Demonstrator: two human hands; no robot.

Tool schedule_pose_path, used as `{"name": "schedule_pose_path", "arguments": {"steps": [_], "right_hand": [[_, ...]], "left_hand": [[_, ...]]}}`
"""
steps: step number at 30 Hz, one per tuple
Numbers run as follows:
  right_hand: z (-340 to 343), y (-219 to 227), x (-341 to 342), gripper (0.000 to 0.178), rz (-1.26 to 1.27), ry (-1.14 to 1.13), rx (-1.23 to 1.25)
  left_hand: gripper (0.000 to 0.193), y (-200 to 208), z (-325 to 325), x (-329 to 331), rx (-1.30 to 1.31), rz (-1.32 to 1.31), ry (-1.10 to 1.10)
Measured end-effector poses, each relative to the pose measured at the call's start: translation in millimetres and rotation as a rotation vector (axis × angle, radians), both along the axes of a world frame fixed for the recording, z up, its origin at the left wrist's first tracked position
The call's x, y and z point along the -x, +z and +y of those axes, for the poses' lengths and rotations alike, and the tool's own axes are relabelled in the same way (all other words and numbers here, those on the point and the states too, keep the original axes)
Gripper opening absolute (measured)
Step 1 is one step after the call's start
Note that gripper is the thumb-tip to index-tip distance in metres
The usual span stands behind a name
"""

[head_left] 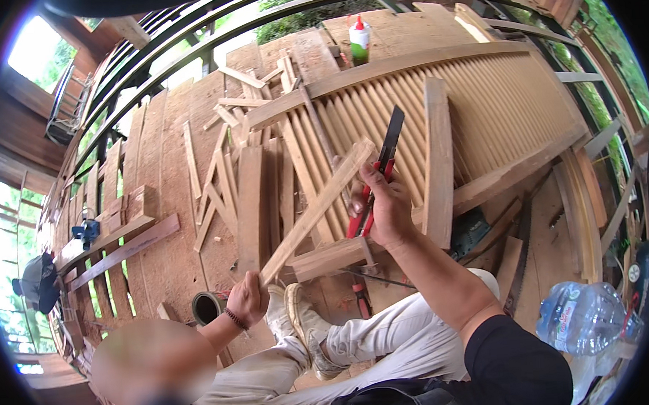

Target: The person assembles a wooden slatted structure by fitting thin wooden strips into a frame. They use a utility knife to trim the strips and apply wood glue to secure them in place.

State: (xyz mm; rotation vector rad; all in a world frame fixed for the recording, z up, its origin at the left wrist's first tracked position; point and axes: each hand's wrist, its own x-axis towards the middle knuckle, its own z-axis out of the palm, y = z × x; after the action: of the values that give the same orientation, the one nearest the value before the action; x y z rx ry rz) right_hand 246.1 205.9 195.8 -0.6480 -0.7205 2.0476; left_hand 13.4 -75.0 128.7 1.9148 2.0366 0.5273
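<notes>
- Two things sit at my far left: a grey-and-black object (37, 283) beside the planks, its kind unclear to me, and a blue tool (86, 231) on the boards.
- I get a blurred patch at the lower left that hides what lies behind it; just right of it, a round dark-mouthed container (207, 309) stands on the floor.
- Thin wood offcuts (210, 197) lie crisscrossed farther out, near a thick timber (250, 206).
- I have my left hand (247, 302) closed around the lower end of a wooden strip (314, 216), which slants up to the right over other pieces.
- By the shoes lies a red-and-black screwdriver (362, 299); beyond the panel stands a red-capped bottle (360, 41).
- I hold a red-handled cutter (391, 142) in my right hand (385, 203), blade pointing up and away, beside the strip's upper end; I cannot tell whether those fingers also grip the strip.
- A loose batten (435, 164) crosses the slatted panel (496, 113), covering some slats; a teal power tool (471, 231) sits below, partly hidden.
- Farthest right, I see a large clear bottle (580, 317).
</notes>
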Motion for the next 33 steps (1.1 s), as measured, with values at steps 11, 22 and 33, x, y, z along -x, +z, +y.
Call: {"name": "schedule_pose_path", "arguments": {"steps": [11, 22, 33], "right_hand": [[-58, 53, -20, 0.026, -0.064, 0.181, -0.252], [-53, 93, -55, 0.018, -0.388, 0.172, -0.943], [-61, 111, -53, 0.021, -0.685, 0.113, -1.575]], "left_hand": [[0.045, 167, 139, -83, 0.186, -1.308, 0.02], [0.037, 207, 122, -76, 0.065, -0.979, 0.092], [0.028, 200, 103, -73, 0.136, -1.121, 0.058]]}}
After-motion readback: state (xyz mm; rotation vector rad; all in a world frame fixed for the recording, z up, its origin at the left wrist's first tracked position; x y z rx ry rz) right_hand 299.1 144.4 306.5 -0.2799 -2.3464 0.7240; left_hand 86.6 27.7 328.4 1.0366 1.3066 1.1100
